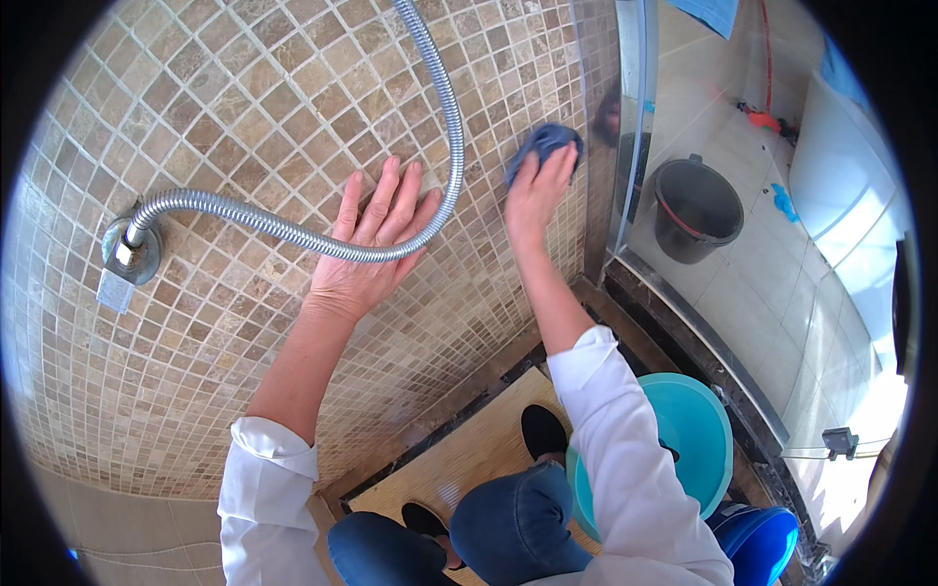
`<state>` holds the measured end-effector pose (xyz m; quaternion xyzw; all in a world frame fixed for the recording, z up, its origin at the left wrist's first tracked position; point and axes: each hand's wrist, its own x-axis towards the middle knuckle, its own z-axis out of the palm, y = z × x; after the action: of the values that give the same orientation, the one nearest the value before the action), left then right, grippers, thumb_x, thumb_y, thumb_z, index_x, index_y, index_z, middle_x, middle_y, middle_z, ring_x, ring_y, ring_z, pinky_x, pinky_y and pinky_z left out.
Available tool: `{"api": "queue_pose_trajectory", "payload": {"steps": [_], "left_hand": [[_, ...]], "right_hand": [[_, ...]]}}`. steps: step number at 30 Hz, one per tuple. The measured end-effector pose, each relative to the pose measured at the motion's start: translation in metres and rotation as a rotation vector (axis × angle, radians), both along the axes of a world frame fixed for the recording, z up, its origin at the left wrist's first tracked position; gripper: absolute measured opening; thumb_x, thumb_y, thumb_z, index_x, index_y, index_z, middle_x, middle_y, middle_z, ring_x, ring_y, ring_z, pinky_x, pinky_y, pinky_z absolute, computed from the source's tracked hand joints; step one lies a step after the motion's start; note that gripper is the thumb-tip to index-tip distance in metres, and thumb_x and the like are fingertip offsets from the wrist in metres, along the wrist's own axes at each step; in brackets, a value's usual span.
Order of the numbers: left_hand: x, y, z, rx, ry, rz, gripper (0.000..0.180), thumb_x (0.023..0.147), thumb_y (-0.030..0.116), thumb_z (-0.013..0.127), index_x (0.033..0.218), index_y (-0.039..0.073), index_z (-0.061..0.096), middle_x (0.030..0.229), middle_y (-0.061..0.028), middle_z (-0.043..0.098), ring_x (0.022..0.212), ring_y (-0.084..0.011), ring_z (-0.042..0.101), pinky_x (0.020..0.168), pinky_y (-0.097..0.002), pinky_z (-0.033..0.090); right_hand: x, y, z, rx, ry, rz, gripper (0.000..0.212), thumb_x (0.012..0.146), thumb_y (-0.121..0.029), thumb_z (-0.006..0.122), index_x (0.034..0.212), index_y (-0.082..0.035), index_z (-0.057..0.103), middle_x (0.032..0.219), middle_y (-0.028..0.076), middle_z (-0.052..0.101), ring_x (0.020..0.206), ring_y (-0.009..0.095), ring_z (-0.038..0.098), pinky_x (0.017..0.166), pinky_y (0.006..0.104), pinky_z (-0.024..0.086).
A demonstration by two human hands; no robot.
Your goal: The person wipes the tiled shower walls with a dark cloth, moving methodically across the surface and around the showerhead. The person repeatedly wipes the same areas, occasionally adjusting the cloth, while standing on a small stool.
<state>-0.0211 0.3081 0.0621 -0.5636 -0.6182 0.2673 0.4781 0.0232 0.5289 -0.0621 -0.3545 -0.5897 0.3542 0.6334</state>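
Observation:
My right hand presses a dark blue cloth against the mosaic-tiled wall, close to the glass panel's edge. Flat against the same tiles lies my left hand, its fingers spread, with nothing in it. A ribbed metal shower hose loops across the back of that hand and runs up out of the picture. At the left, the hose joins a round chrome wall fitting. The palm side of my left hand is hidden.
A turquoise basin and a blue bucket stand on the floor by my right arm. Under my feet is a tan slatted mat. Beyond the glass panel's metal frame, a dark grey bucket sits on pale floor tiles.

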Motion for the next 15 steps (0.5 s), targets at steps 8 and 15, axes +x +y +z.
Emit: {"api": "queue_pose_trajectory", "payload": {"steps": [8,15], "left_hand": [[-0.005,-0.003,-0.006,-0.001,-0.034,0.002,0.070,0.098,0.058,0.054,0.160,0.028,0.039,0.170,-0.0079,0.026,0.158,-0.0311,0.023,0.129,-0.0581,0.012],[-0.002,0.000,-0.003,0.000,-0.010,-0.003,0.071,0.097,0.058,0.054,0.160,0.027,0.038,0.170,-0.0079,0.026,0.158,-0.0310,0.023,0.129,-0.0580,0.013]], "right_hand": [[-0.001,-0.077,0.013,0.265,-0.106,0.034,0.061,0.106,-0.022,0.047,0.154,0.011,0.030,0.166,0.031,0.019,0.150,0.049,0.027,0.120,0.0597,0.024],[0.000,-0.014,0.036,0.223,0.029,-0.009,0.063,0.105,-0.024,0.050,0.153,0.011,0.030,0.164,0.031,0.023,0.150,0.049,0.027,0.122,0.0568,0.020]]}}
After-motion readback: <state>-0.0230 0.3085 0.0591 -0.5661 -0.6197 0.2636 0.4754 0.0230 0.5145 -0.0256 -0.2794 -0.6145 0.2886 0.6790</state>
